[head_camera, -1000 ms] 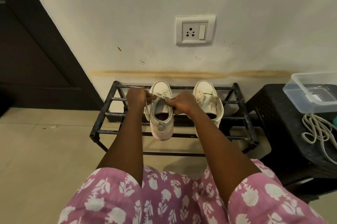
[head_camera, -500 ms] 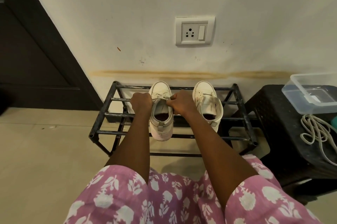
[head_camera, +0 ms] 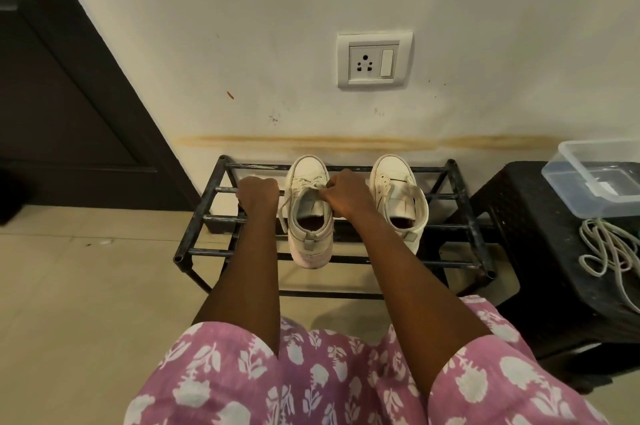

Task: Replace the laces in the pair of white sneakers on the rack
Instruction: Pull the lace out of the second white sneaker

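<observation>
Two white sneakers stand toes to the wall on a black metal rack (head_camera: pixel 464 217). The left sneaker (head_camera: pixel 310 220) has a white lace (head_camera: pixel 282 217) in its top eyelets, with a strand hanging down its left side. My right hand (head_camera: pixel 346 198) pinches this lace at the sneaker's tongue. My left hand (head_camera: pixel 258 194) is a closed fist just left of the sneaker, over the rack's bars, and seems to hold the lace's other end. The right sneaker (head_camera: pixel 398 196) stands untouched with its tongue loose.
A black plastic stool (head_camera: pixel 540 251) stands right of the rack. It carries a clear plastic box (head_camera: pixel 602 179) and a bundle of white laces (head_camera: pixel 609 251). A wall socket (head_camera: pixel 374 59) is above the rack. A dark door (head_camera: pixel 62 106) is at the left.
Both hands held the lace taut across the left sneaker, then closed in on its opening. Now my left hand has drawn out to the left and my right hand sits at the tongue.
</observation>
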